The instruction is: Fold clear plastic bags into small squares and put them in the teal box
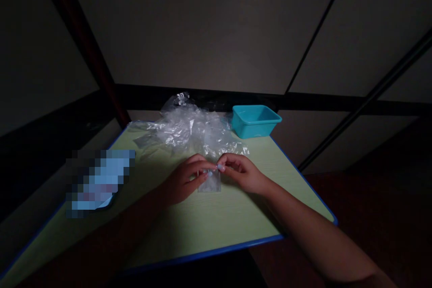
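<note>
A little clear bag [211, 184]
My right fingers [221, 168] pinch its top; my left fingers [207, 174], I can't tell. Looks light, slippery; edges hold best.

We had a turquoise tub [254, 130] on a pale green, blue-edged table [243, 222]. Just left of the tub, we saw a crumpled heap of clear plastic [182, 128]. Nearer to us than the tub and to its left, we held our left hand [187, 179] and right hand [245, 174] with fingertips close together; whether they pinched anything, we could not tell. Also nearer than the tub, we saw a small clear bag [210, 184], partly hidden by our fingers. Well left of the tub lay a pixelated phone [103, 180].
</note>
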Tool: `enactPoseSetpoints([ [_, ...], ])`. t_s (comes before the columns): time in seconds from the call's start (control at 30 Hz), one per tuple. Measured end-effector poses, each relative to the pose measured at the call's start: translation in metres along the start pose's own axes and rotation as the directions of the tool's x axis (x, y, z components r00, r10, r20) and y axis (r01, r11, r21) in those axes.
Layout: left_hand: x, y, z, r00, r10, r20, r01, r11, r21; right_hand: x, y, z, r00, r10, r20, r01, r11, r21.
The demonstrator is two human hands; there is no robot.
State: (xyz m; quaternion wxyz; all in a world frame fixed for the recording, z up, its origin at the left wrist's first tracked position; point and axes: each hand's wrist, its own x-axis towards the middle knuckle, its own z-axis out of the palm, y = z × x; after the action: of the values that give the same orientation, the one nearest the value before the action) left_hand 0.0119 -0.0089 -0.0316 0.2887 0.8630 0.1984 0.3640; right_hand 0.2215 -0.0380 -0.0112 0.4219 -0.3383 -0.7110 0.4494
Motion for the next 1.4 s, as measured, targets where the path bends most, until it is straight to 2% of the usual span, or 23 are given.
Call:
enactPoseSetpoints([
  [0.13,0.000,0.002,0.000,0.998,-0.044,-0.035,0.043,0.999,-0.014,0.001,0.002,0.000,1.000,-0.005,0.006,0.005,1.000,0.015],
  [0.23,0.002,0.004,-0.001,0.977,-0.153,-0.149,0.150,0.988,-0.031,0.002,0.004,0.000,1.000,-0.024,-0.009,0.024,1.000,-0.014],
  [0.3,0.003,0.003,-0.001,0.942,-0.232,-0.242,0.232,0.972,-0.029,0.003,0.004,-0.002,0.997,-0.055,-0.051,0.047,0.988,-0.147],
  [0.37,0.004,0.000,-0.002,0.924,-0.244,-0.294,0.266,0.963,0.038,0.003,0.004,-0.004,0.990,-0.122,-0.073,0.086,0.925,-0.371],
  [0.47,0.002,-0.007,-0.003,0.962,-0.150,-0.228,0.209,0.941,0.266,0.004,0.005,-0.007,0.982,-0.189,0.005,0.152,0.771,-0.619],
  [0.53,0.000,-0.011,-0.002,0.983,-0.122,-0.137,0.167,0.907,0.387,0.004,0.007,-0.008,0.982,-0.171,0.082,0.183,0.731,-0.658],
  [0.6,-0.002,-0.014,-0.002,0.989,-0.126,-0.078,0.148,0.890,0.432,0.004,0.010,-0.008,0.978,-0.143,0.151,0.207,0.729,-0.653],
  [0.7,-0.004,-0.016,-0.001,0.990,-0.135,-0.033,0.135,0.890,0.436,0.004,0.015,-0.005,0.964,-0.125,0.234,0.249,0.732,-0.634],
  [0.9,-0.002,-0.018,-0.001,0.983,-0.181,0.040,0.144,0.882,0.448,0.005,0.019,-0.003,0.945,-0.110,0.309,0.294,0.703,-0.648],
  [1.1,0.000,-0.014,-0.001,0.991,-0.132,0.005,0.117,0.895,0.430,0.005,0.018,-0.005,0.946,-0.115,0.302,0.294,0.691,-0.660],
  [1.3,-0.001,-0.012,-0.001,0.995,-0.098,0.023,0.080,0.907,0.413,0.005,0.019,-0.004,0.947,-0.085,0.309,0.282,0.679,-0.678],
  [1.4,-0.001,-0.011,0.000,0.997,-0.076,0.007,0.067,0.911,0.407,0.005,0.019,-0.004,0.948,-0.134,0.290,0.300,0.684,-0.665],
])
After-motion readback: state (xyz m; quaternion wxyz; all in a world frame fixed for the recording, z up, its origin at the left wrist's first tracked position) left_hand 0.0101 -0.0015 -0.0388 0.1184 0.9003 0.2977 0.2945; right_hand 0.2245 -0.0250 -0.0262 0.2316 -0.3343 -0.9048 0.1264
